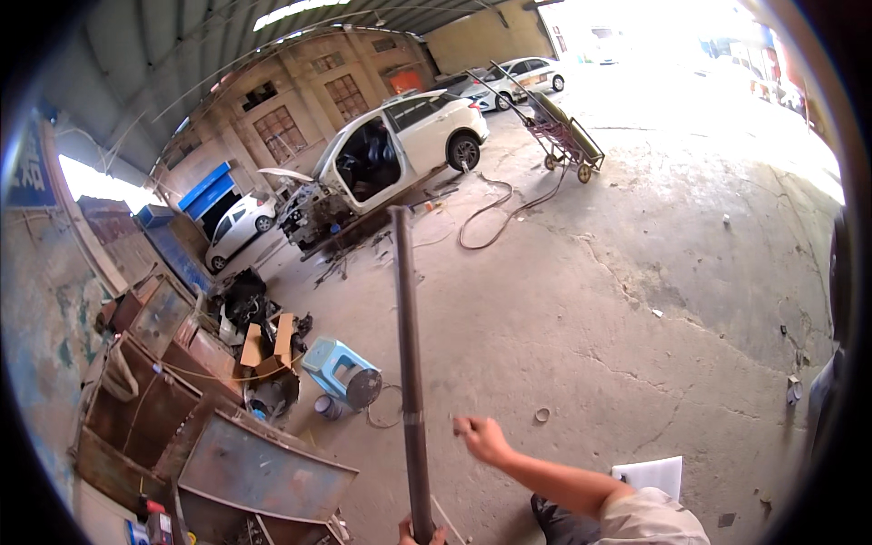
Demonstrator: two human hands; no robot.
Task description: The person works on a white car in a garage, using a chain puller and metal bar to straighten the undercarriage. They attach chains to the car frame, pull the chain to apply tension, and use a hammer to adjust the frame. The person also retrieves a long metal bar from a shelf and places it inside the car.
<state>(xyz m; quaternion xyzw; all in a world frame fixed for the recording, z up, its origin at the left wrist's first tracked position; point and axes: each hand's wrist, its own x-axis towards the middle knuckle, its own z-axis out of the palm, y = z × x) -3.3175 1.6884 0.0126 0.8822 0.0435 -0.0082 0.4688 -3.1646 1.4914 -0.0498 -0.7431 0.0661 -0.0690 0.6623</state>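
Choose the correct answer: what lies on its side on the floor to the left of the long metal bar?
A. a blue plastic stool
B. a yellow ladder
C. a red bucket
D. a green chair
A: a blue plastic stool lies tipped over on the concrete, left of the metal bar.

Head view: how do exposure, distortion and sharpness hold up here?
Head view: the yard at upper right is blown out to white; fisheye bends the shed roof and walls toward the dark rim; the long dark metal rod and right hand look slightly soft; the left hand is cut by the lower edge.
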